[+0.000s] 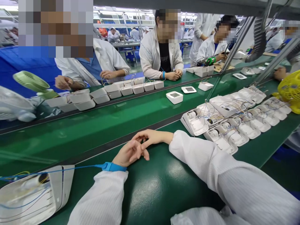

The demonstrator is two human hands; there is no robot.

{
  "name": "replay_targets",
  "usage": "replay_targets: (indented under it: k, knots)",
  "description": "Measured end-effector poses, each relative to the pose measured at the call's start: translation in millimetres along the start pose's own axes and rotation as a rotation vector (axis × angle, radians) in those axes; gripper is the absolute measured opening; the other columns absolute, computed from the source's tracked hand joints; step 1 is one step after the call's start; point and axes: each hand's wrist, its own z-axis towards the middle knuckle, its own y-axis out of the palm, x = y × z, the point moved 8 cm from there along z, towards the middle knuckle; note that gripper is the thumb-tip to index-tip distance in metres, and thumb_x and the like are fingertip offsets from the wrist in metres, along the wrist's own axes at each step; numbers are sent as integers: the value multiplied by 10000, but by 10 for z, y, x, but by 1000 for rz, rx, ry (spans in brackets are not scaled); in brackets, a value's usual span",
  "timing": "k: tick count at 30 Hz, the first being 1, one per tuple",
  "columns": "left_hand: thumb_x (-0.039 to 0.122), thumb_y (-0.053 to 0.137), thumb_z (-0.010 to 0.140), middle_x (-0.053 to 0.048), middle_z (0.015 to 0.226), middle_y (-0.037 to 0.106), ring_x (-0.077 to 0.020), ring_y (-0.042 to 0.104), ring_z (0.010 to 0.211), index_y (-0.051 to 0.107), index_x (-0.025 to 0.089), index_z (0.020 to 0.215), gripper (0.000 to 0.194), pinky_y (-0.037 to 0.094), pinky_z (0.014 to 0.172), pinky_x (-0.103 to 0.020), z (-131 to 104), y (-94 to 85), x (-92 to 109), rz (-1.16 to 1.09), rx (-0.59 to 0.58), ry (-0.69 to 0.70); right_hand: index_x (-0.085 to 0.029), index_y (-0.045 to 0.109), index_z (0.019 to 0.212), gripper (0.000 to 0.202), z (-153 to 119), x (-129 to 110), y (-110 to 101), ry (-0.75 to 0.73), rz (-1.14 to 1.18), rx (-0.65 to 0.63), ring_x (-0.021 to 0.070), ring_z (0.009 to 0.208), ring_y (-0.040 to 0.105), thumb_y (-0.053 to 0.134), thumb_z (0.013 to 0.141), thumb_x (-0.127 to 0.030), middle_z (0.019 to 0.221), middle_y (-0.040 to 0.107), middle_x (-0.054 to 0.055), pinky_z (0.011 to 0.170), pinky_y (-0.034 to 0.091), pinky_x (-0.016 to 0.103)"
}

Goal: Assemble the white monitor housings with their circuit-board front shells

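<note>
My left hand (131,152), with a blue wrist strap (113,167) and its cord running left, rests palm up over the green table (150,190). Its fingers are loosely curled and apart, with nothing in them. My right hand (152,137) reaches across from the right, its fingertips touching the fingers of my left hand; it holds nothing and its fingers are slightly spread. At the lower left lies a white housing (35,197) with wires inside. Rows of white housings (220,137) with loose coloured wires stand to the right of my hands.
Beyond my hands runs a green conveyor (112,122) carrying white units (174,97). Across it, people in white coats sit behind more white housings (126,89). A green fan (31,82) stands left, a yellow fan (290,90) right. Metal posts (237,43) rise at the right.
</note>
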Motion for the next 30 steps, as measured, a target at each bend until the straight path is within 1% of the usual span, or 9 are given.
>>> replay_targets:
  k: [3, 6, 8, 10, 14, 19, 24, 27, 30]
  knots:
    - [528, 538, 894, 23, 263, 358, -310, 728, 709, 754, 153, 836, 436, 522, 890, -498, -29, 64, 32, -120, -69, 21, -149, 616, 1169, 610, -14, -14, 54, 19, 99, -46, 170, 1013, 622, 862, 635, -310, 1080, 666, 57, 922, 452, 297]
    - [520, 524, 911, 41, 276, 396, -289, 731, 675, 746, 156, 973, 431, 438, 1012, -582, -20, 73, -8, -173, -76, -18, -154, 635, 1137, 570, -10, -7, 38, 31, 12, 12, 158, 974, 621, 862, 629, -275, 1048, 675, 44, 879, 463, 276]
    - [515, 500, 925, 18, 333, 494, -270, 725, 635, 744, 132, 978, 457, 459, 998, -565, -5, 28, -69, -136, -32, -59, -143, 649, 1105, 527, -2, 8, 23, 45, -41, 49, 149, 927, 627, 854, 636, -269, 1007, 684, 41, 829, 472, 259]
    - [500, 515, 921, 4, 352, 528, -254, 717, 596, 748, 112, 947, 453, 516, 934, -503, 10, -45, -113, -91, 37, -72, -131, 651, 1103, 518, 6, 27, 14, 57, -72, 63, 141, 878, 633, 847, 640, -259, 973, 693, 43, 775, 476, 244]
    - [470, 579, 890, 9, 286, 463, -224, 679, 486, 747, 96, 792, 422, 576, 776, -378, 31, -178, -149, -27, 173, -55, -108, 644, 1122, 457, 20, 65, 1, 58, -123, 83, 116, 763, 628, 785, 694, -184, 898, 699, 45, 679, 469, 220]
    - [432, 544, 904, 13, 278, 438, -199, 635, 412, 710, 95, 672, 441, 582, 692, -354, 36, -222, -149, -13, 259, -64, -103, 649, 1124, 404, 43, 131, 34, 67, -92, 93, 96, 669, 609, 724, 728, -122, 783, 686, 14, 649, 461, 212]
    - [449, 544, 893, -27, 340, 532, -193, 636, 414, 711, 96, 663, 454, 575, 689, -343, 26, -214, -140, -2, 268, -91, -107, 659, 1104, 435, 38, 108, 4, 56, -129, 116, 101, 694, 605, 782, 693, -180, 822, 690, 20, 663, 456, 218]
    - [479, 618, 839, -13, 298, 484, -216, 668, 474, 748, 87, 752, 422, 571, 736, -344, 29, -226, -127, 16, 258, -107, -118, 657, 1098, 441, 25, 98, -25, 81, -146, 91, 103, 701, 608, 798, 702, -250, 836, 692, 20, 672, 450, 220]
    - [451, 644, 818, 6, 287, 443, -201, 671, 524, 758, 88, 819, 381, 555, 730, -302, 31, -338, -63, -3, 363, -67, -138, 664, 1036, 359, 11, 74, -103, 86, -221, 163, 120, 755, 622, 766, 759, -341, 829, 689, 14, 708, 452, 227]
